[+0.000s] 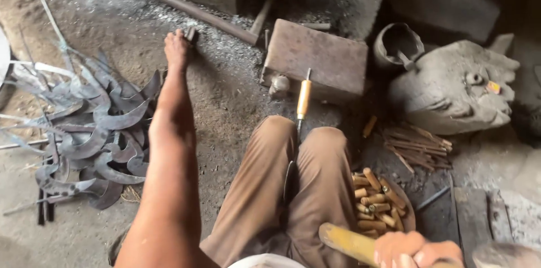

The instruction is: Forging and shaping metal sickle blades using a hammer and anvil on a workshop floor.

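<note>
My left hand [177, 48] is stretched far out over the sooty ground, its fingers curled on a small dark piece [191, 34] that sticks out past the knuckles. At the bottom edge my right hand [414, 250] grips a thick yellow wooden handle [346, 242]. Between my knees stands a blade [290, 180] fitted with an orange-yellow handle [304, 99] that points away from me. My brown trousers [265, 189] fill the lower middle.
A heap of curved dark sickle blades [96, 138] lies to the left. A rusty block [315, 59] sits ahead, with a long metal rod [186, 6] behind it. At the right are a dish of short wooden handles [377, 206], thin sticks [417, 147], a pot [397, 45] and a grey clay lump [451, 87].
</note>
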